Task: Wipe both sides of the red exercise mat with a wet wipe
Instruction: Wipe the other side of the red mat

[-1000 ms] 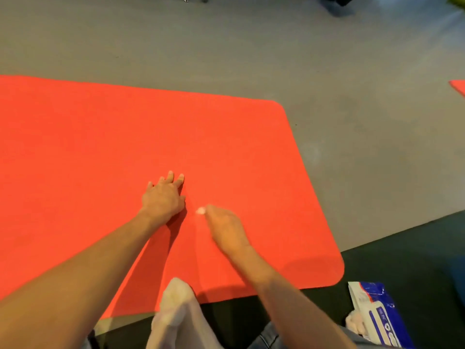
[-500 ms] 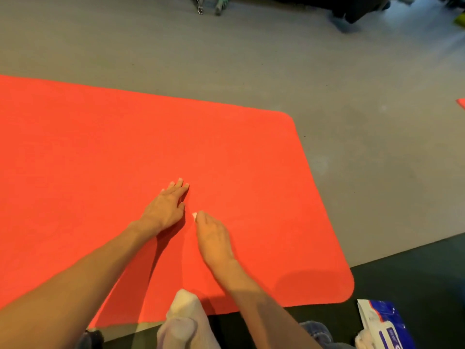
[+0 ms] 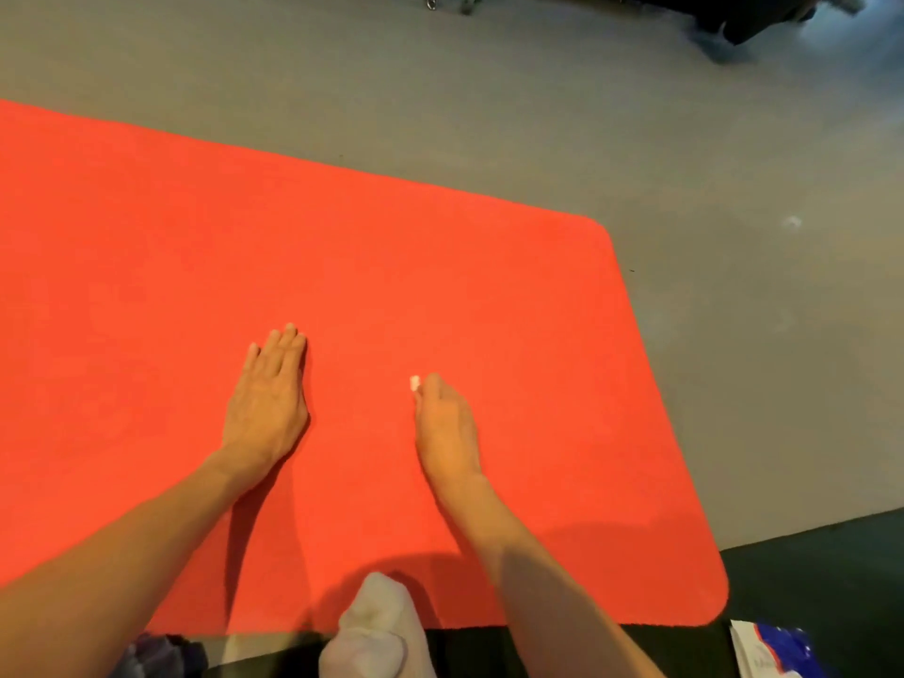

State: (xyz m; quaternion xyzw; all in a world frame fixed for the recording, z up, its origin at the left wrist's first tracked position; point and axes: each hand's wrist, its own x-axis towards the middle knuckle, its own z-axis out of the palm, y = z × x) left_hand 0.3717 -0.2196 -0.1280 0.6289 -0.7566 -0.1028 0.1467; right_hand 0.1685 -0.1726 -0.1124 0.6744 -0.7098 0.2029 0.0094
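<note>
Scene: a person kneels or crouches at the near edge of a red mat (image 3: 391, 286), seen from their own head, both bare forearms reaching out over it.
Mat: lies flat on the floor (image 3: 734, 188), filling the left and middle of the view, with its rounded right-hand corners in sight.
Left hand (image 3: 266, 403): palm down on the mat, fingers straight and pressed together, steadying it.
Right hand (image 3: 445, 428): near the left hand but apart from it, back of the hand up, fingers bunched and curled down on a wipe (image 3: 414, 382).
Wipe: only a small white tip shows at the fingertips, touching the mat; the rest is hidden under the hand.
Step in hand: wiping the upper face of the mat, judging by the wipe pressed to it near the middle of its width.
How far along: no wet or dry patches can be told apart, so how much is done is unclear; the mat lies unturned, so the underside likely remains.
Next move calls for: sweeping the wipe on toward the far edge and right-hand corners while the flat hand stops the mat sliding.
Surface: grey, matte floor; a darker strip (image 3: 807, 570) lies along the near right.
Nearby: a white sock (image 3: 376, 628) at the mat's near edge; a blue-and-white pack (image 3: 773, 648) at the bottom right corner.
Room: blurred dark shapes (image 3: 748, 12) at the top edge, too unclear to name.
</note>
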